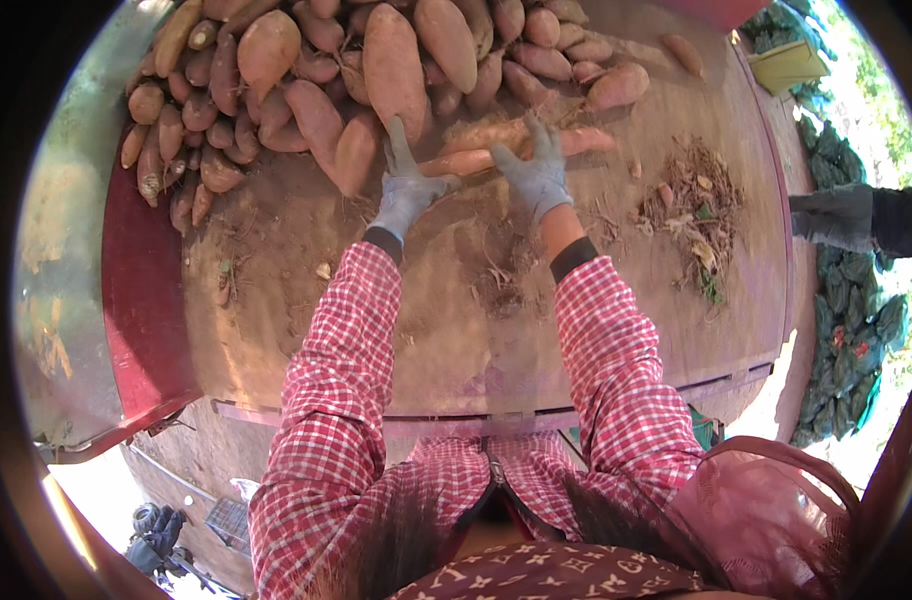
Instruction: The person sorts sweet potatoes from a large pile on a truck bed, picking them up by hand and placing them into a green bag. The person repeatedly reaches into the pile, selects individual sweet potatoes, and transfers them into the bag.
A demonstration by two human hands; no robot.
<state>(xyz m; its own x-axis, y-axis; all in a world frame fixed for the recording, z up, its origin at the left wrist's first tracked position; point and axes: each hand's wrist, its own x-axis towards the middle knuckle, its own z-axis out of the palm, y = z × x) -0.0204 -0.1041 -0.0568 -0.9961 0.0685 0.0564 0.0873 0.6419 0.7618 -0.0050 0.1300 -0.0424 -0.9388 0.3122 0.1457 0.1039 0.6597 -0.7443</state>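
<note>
Both hands wear grey-blue work gloves and reach over a wooden sorting table. My left hand (409, 187) is spread just below a large sweet potato (393, 71), its fingers touching or close to that root's lower tip and the left end of a slim sweet potato (460, 163). Over the slim root's right end is my right hand (535, 169), fingers spread; whether it grips cannot be told. Another sweet potato (587, 141) shows just right of the right fingers. A big pile of sweet potatoes (268, 56) lies along the table's far side.
A heap of root trimmings (700, 217) lies on the table (441, 330) at right, with loose bits scattered nearby. A red panel (145, 300) borders the left edge. Beyond the right edge are a person's legs (838, 217), dark green sacks (846, 337) and a yellowish box (790, 67).
</note>
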